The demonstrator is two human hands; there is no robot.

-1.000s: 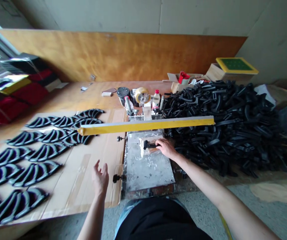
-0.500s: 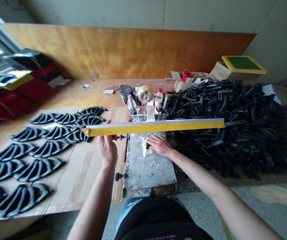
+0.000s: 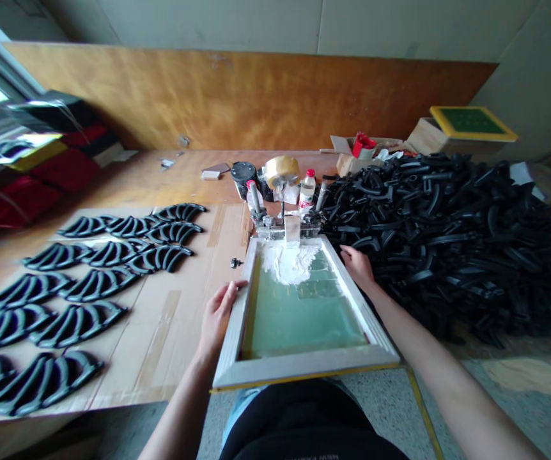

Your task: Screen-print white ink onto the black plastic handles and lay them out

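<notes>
A silk-screen frame (image 3: 232,332) lies lowered over the printing base in front of me, its green mesh (image 3: 304,326) carrying a thick patch of white ink (image 3: 289,263) at the far end. My left hand (image 3: 220,306) is closed at the frame's left side, thumb and fingers on its edge. Beside the right rail is my right hand (image 3: 358,263), loosely open with fingers pointing toward the rail and nothing visible in them. At the far end, a clamp (image 3: 292,230) meets the frame. The base plate underneath is hidden.
Rows of black ribbed, fan-shaped parts (image 3: 84,287) lie on cardboard (image 3: 194,338) at left. A large heap of black plastic parts (image 3: 448,255) fills the right. Behind the clamp stand a tape roll (image 3: 280,171), a bottle (image 3: 307,190) and a dark tub (image 3: 243,174).
The screen frame has swung down from its raised, edge-on position with my left hand on it. My right hand has left the dark piece on the base and moved right.
</notes>
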